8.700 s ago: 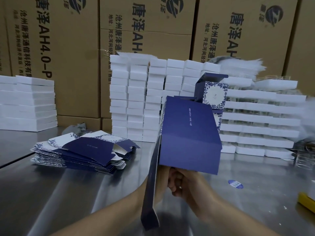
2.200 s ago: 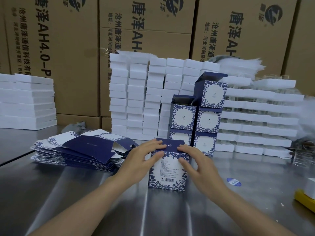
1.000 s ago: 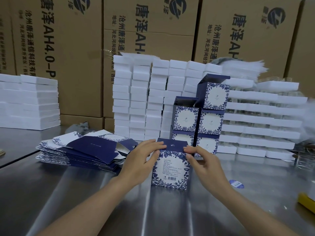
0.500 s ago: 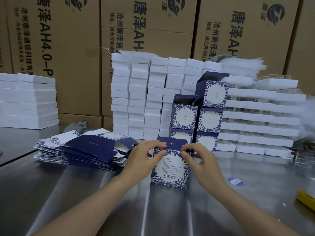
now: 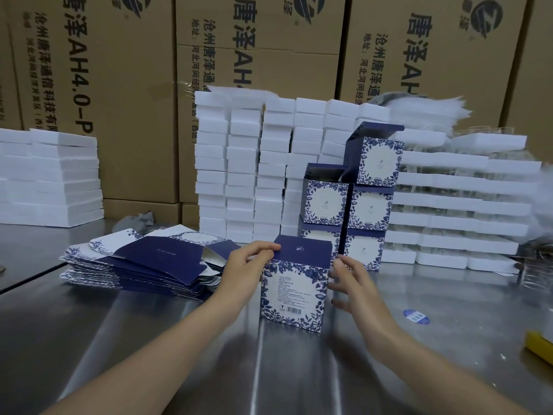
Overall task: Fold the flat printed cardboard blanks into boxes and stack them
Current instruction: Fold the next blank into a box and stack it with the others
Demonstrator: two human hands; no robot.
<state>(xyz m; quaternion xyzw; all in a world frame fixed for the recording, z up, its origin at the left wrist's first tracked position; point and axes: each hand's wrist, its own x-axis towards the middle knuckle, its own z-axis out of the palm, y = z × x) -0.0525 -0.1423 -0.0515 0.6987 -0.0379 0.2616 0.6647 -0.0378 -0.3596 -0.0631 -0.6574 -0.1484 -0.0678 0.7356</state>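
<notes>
A folded blue-and-white floral box (image 5: 294, 290) stands upright on the steel table (image 5: 149, 339) in front of me, its dark blue lid flap down. My left hand (image 5: 247, 269) grips the box's upper left corner, fingers curled over the lid edge. My right hand (image 5: 351, 278) lies against the box's right side with fingers spread and fairly straight. Behind it stands a stack of finished boxes (image 5: 350, 202), two columns wide, the top ones with lids open. A pile of flat printed blanks (image 5: 143, 262) lies to the left.
White foam blocks (image 5: 257, 166) are stacked behind the boxes, white trays (image 5: 460, 205) at right, more white slabs (image 5: 48, 178) far left. Brown shipping cartons (image 5: 254, 46) form the back wall. A blue sticker (image 5: 416, 316) and a yellow object (image 5: 540, 348) lie on the table right.
The box went from an open sleeve held in the air to standing on the table with its lid pressed down. My right hand has just slid from the lid front to the box's right side.
</notes>
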